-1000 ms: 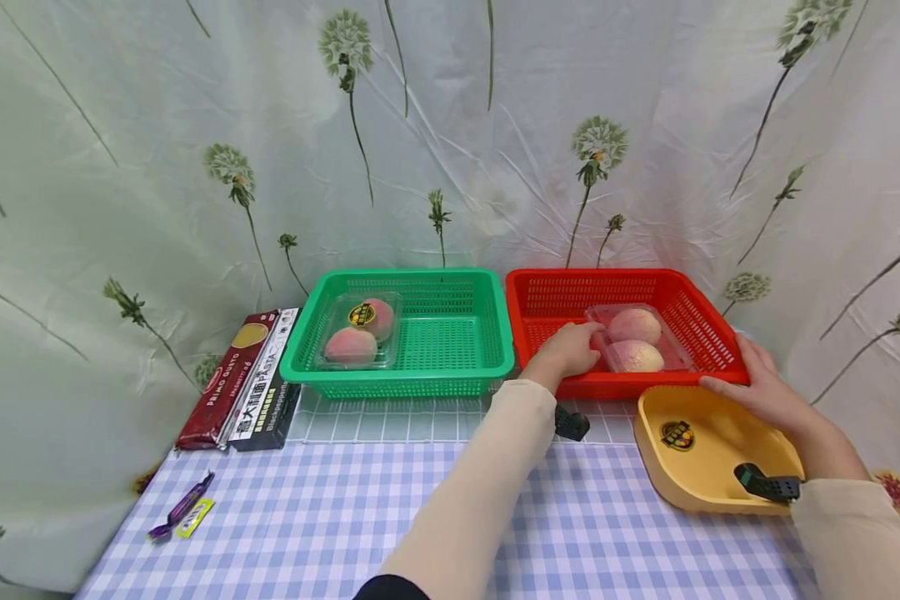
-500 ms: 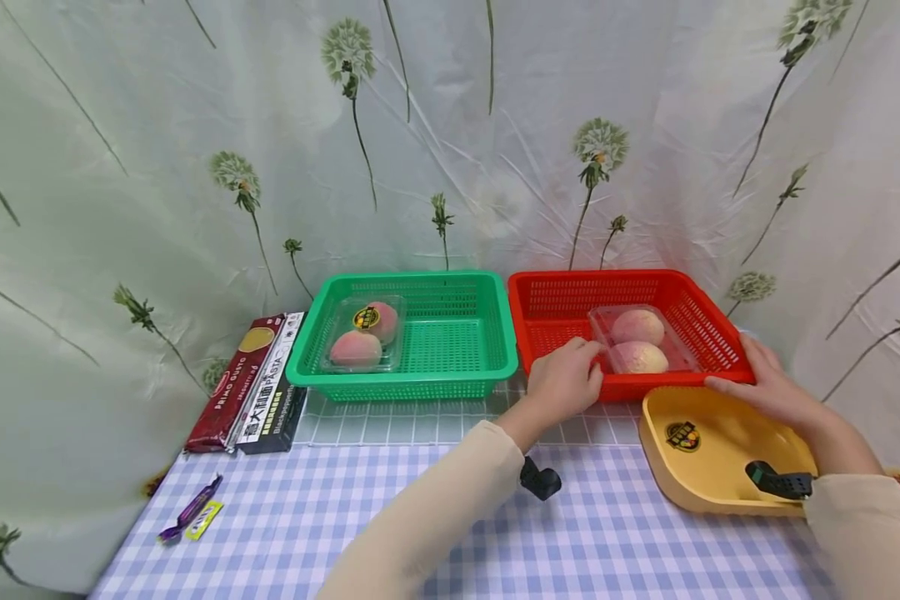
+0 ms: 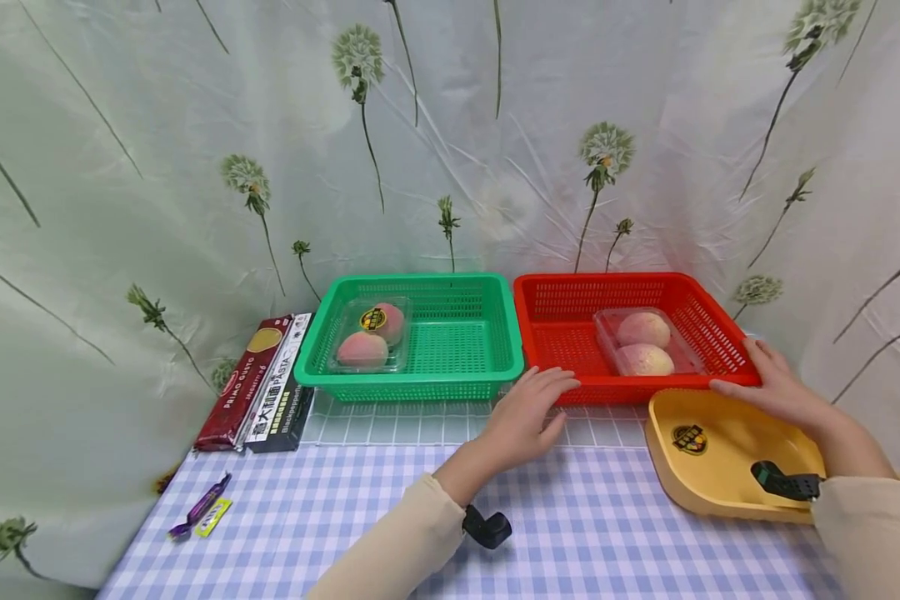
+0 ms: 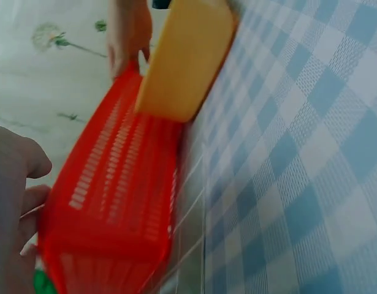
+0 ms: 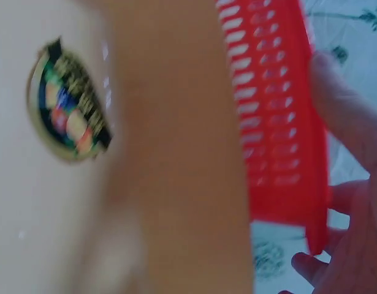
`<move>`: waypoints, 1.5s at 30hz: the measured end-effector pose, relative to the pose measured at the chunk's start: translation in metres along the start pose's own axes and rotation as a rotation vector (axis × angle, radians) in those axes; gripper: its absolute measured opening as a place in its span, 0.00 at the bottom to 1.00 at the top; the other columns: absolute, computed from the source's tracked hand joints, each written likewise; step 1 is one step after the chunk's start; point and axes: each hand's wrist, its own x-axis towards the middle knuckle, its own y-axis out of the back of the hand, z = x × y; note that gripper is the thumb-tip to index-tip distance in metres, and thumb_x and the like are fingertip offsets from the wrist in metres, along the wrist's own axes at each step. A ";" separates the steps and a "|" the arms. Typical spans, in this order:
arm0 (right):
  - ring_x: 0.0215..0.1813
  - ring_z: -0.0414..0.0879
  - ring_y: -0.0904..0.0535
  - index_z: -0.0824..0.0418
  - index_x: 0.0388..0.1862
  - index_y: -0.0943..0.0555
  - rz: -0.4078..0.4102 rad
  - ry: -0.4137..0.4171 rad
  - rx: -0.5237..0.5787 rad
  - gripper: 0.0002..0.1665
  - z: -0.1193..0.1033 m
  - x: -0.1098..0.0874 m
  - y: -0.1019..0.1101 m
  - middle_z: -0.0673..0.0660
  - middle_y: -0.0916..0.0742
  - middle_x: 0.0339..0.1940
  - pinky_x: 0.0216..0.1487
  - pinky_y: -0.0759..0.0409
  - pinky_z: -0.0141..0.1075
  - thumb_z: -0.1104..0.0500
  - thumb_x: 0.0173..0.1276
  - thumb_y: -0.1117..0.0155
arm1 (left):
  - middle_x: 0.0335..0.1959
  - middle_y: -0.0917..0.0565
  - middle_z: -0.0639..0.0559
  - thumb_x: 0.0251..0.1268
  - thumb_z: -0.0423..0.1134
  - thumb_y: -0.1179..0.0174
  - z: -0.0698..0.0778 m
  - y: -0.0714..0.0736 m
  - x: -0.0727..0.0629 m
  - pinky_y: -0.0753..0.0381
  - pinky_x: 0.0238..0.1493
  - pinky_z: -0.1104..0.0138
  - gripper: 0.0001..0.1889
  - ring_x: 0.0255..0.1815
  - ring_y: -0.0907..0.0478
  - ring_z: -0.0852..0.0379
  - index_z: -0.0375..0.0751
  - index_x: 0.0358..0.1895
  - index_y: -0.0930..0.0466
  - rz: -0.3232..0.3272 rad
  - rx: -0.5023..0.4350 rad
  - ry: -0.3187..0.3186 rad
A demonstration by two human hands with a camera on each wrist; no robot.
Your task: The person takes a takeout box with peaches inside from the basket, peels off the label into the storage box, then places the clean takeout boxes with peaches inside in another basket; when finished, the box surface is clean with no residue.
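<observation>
My left hand (image 3: 525, 421) is in front of the red basket (image 3: 630, 383), fingers loosely extended and holding nothing, near its front left corner. At the basket's front right corner, my right hand (image 3: 783, 400) grips the rim, with thumb and fingers on different sides of the corner, as the right wrist view shows. Inside the basket lies a clear plastic pack with two peaches (image 3: 643, 362) on the right side. A yellow plastic bin (image 3: 750, 454) with a dark fruit sticker (image 5: 72, 107) leans against the basket's front, below my right hand.
Left of the red basket stands a green basket (image 3: 420, 381) holding another pack of peaches (image 3: 363, 350). Pasta packages (image 3: 251, 392) lie at its left. Two small wrapped sweets, one purple (image 3: 202, 504), are on the checked tablecloth (image 3: 330, 517). A white wire rack (image 3: 397, 423) is under the baskets.
My left hand has withdrawn from inside the red basket, moving left and toward me, its fingers loosening. The right hand stays at the basket's corner. The peach pack stays in the basket.
</observation>
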 end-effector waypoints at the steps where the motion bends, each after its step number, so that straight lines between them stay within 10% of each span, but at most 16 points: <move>1: 0.67 0.83 0.56 0.72 0.79 0.65 0.001 0.000 -0.009 0.61 -0.004 0.000 0.000 0.86 0.57 0.73 0.57 0.43 0.78 0.43 0.70 0.39 | 0.71 0.25 0.55 0.70 0.39 0.43 -0.002 0.003 -0.005 0.41 0.79 0.59 0.24 0.75 0.34 0.57 0.49 0.68 0.28 0.007 -0.025 0.003; 10: 0.73 0.80 0.54 0.66 0.80 0.50 0.128 0.125 -0.040 0.54 -0.063 0.010 -0.005 0.78 0.50 0.78 0.58 0.46 0.80 0.45 0.67 0.34 | 0.55 0.14 0.50 0.65 0.25 0.44 -0.042 0.036 -0.047 0.16 0.48 0.67 0.17 0.53 0.16 0.56 0.41 0.55 0.18 0.417 -0.231 -0.025; 17: 0.78 0.74 0.57 0.62 0.79 0.43 0.119 0.276 0.047 0.48 -0.127 0.021 -0.022 0.71 0.48 0.81 0.64 0.50 0.80 0.53 0.65 0.31 | 0.47 0.12 0.46 0.64 0.21 0.48 -0.083 0.063 -0.066 0.14 0.45 0.64 0.18 0.46 0.14 0.49 0.38 0.52 0.17 0.675 -0.320 0.114; 28: 0.80 0.63 0.48 0.54 0.78 0.38 0.017 0.384 0.109 0.42 -0.199 0.050 -0.080 0.61 0.42 0.82 0.69 0.37 0.69 0.52 0.68 0.33 | 0.52 0.16 0.40 0.68 0.27 0.44 -0.130 0.092 -0.089 0.22 0.55 0.48 0.17 0.55 0.20 0.43 0.36 0.58 0.21 0.741 -0.200 0.440; 36: 0.80 0.60 0.44 0.54 0.76 0.36 -0.047 0.426 0.207 0.39 -0.228 0.069 -0.117 0.60 0.38 0.80 0.71 0.35 0.65 0.53 0.69 0.34 | 0.59 0.18 0.40 0.64 0.27 0.41 -0.152 0.103 -0.105 0.32 0.68 0.45 0.17 0.64 0.25 0.41 0.36 0.56 0.19 0.823 -0.023 0.547; 45: 0.75 0.59 0.32 0.53 0.74 0.33 -0.116 0.387 0.384 0.32 -0.257 0.089 -0.147 0.56 0.30 0.75 0.72 0.30 0.56 0.54 0.73 0.39 | 0.71 0.30 0.36 0.67 0.32 0.42 -0.172 0.112 -0.121 0.39 0.72 0.40 0.18 0.72 0.35 0.35 0.36 0.59 0.22 0.730 -0.054 0.768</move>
